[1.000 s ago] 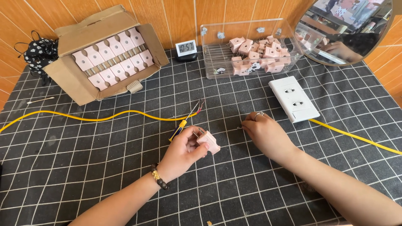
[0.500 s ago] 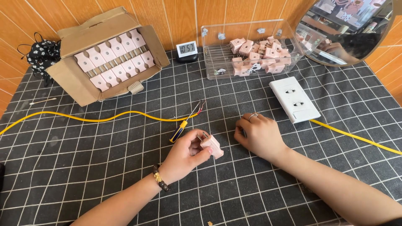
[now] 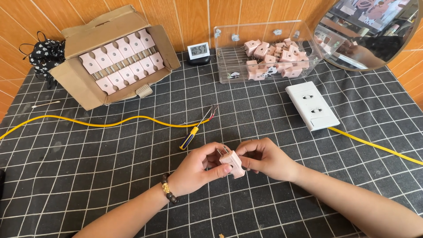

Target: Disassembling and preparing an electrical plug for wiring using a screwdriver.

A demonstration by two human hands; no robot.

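Observation:
Both hands meet over the black gridded mat at the lower middle of the head view. My left hand grips a small pink plug with its metal prongs pointing up and left. My right hand touches the plug's right side with curled fingers. Just above the hands lies a screwdriver with a yellow and blue handle. Its tip points toward the stripped end of a yellow cable that runs off to the left.
A cardboard box of pink plugs stands at the back left. A clear plastic bin holds several more. Between them sits a small digital clock. A white socket plate with a yellow cable lies right. A round mirror leans far right.
My right hand has slid left across the mat and now meets the plug. My left hand has turned the plug and brought it toward the middle.

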